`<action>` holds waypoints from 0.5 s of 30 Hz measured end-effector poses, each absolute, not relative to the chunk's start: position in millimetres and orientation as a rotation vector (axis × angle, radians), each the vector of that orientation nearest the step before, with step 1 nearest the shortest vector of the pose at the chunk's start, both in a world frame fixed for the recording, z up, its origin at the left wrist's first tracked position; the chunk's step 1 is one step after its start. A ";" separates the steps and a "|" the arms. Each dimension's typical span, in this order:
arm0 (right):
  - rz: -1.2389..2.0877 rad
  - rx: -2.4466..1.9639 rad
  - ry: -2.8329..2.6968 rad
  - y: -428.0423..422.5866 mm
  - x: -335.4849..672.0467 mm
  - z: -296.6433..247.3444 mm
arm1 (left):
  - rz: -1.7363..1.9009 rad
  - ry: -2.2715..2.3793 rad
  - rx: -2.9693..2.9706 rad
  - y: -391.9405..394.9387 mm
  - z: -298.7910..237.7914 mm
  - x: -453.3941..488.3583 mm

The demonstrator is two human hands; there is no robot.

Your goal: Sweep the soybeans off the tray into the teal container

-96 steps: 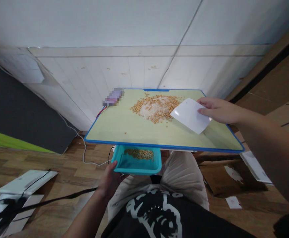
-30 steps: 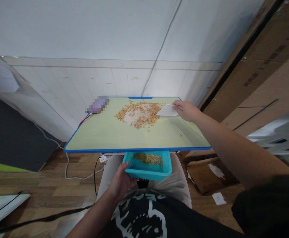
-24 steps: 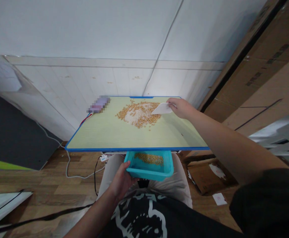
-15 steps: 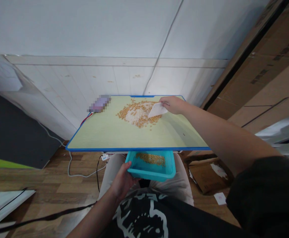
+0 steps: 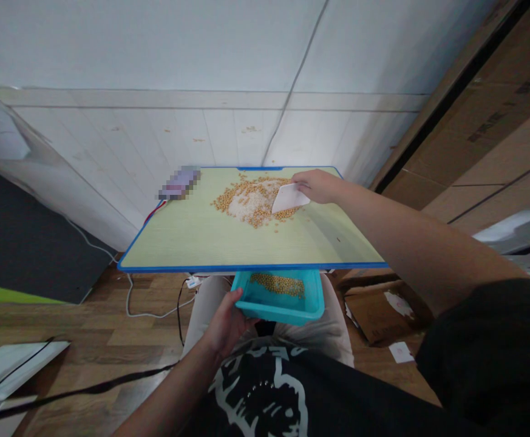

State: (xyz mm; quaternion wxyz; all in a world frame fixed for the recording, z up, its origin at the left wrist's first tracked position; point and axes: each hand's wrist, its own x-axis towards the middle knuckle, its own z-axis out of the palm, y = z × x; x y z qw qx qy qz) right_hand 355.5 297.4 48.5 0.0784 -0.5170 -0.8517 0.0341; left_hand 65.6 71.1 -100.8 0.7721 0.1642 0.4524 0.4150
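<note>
My right hand [image 5: 315,186] grips a flat white scraper [image 5: 288,198] by its upper right end, fingers closed. The scraper's lower edge meets the right side of a mixed pile of soybeans [image 5: 223,203] and white rice [image 5: 246,207]. That pile lies spread on a pale yellow-green tabletop [image 5: 192,246] with a blue rim. Below the table's front edge, my left hand [image 5: 229,321] holds a turquoise plastic tub [image 5: 278,314] by its left side, over my lap. More soybeans [image 5: 278,284] sit inside the tub, toward its far side.
A blurred-out object [image 5: 179,183] with a red cable rests at the table's back left corner. The wall [image 5: 228,130] stands right behind the table. Tall cardboard boxes [image 5: 487,133] lean on the right. An opened carton [image 5: 383,315] is on the floor at right.
The scraper has turned a little, showing more of its flat face, and stays at the pile's right side. The whole view has shifted slightly. My left hand still holds the tub.
</note>
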 end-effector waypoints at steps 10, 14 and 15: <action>0.020 -1.571 -2.515 296.0 358.0 50.9 | 0.895 0.973 0.334 69.9 -89.1 78.4; -0.026 -1.642 -2.440 290.2 364.2 57.3 | 0.909 0.980 0.295 69.2 -87.9 81.6; -0.048 -1.672 -2.418 288.9 366.6 59.2 | 0.911 0.983 0.292 69.3 -88.3 82.0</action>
